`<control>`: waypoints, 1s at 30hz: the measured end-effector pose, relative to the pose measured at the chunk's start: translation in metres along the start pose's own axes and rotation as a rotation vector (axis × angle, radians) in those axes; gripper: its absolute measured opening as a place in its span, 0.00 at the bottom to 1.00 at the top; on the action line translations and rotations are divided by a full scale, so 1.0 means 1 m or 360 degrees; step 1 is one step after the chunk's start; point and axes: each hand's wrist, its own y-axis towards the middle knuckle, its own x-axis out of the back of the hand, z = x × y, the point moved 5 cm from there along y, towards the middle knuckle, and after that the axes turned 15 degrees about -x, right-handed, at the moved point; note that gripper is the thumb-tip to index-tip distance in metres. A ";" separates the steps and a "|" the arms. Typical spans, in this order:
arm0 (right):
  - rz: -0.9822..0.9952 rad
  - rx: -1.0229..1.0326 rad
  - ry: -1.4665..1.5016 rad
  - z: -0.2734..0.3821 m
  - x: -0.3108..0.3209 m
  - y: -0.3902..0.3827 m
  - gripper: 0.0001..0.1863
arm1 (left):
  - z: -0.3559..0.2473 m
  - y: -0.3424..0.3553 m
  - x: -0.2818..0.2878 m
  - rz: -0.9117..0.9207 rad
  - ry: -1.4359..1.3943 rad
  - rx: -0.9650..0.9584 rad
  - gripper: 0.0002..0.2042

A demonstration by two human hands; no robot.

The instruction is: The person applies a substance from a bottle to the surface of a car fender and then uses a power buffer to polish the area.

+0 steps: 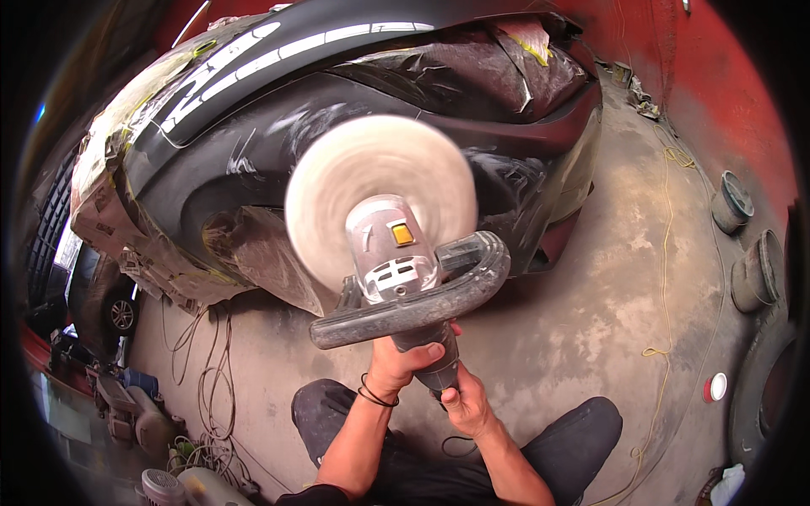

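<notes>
A rotary polisher [390, 253] with a D-shaped black handle is held up in the middle of the view, its large white pad [325, 194] blurred in circular streaks. My left hand [398, 364] is closed round the black body below the handle. My right hand [464, 405] grips the rear of that body, lower and to the right. Behind the pad is a dark car body panel [261, 131] with glossy reflections and whitish smears; plastic sheeting [447, 63] and taped paper masking [114, 177] cover parts around it. Whether the pad touches the panel I cannot tell.
Cables [215, 371] lie on the concrete floor [574, 354] at left; a yellow cord [666, 219] runs along the right, beside buckets [753, 270], a tyre [755, 405] and a red wall [717, 84]. Machinery [148, 422] and another car's wheel [121, 314] are at the far left.
</notes>
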 end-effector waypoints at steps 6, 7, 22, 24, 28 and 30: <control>0.0076 0.0080 0.0030 0.021 -0.001 0.001 0.45 | -0.014 -0.011 0.001 -0.0144 -0.0048 -0.0144 0.32; 0.0094 0.0083 0.0026 0.015 0.002 0.002 0.45 | -0.013 -0.010 -0.004 -0.0158 -0.0045 -0.0156 0.32; -0.0139 -0.0148 0.0336 -0.017 0.033 -0.011 0.34 | 0.027 0.007 -0.058 0.0219 0.0394 0.0070 0.23; -0.0221 -0.0116 0.0296 0.001 0.027 -0.009 0.31 | 0.024 0.004 -0.050 0.0130 0.0236 0.0065 0.23; -0.0401 -0.0149 0.0021 0.017 0.029 -0.002 0.28 | 0.010 0.001 -0.048 -0.0081 0.0211 -0.0041 0.33; -0.0425 -0.0218 -0.0022 0.019 0.031 0.000 0.29 | 0.012 0.005 -0.050 -0.0062 0.0204 -0.0032 0.33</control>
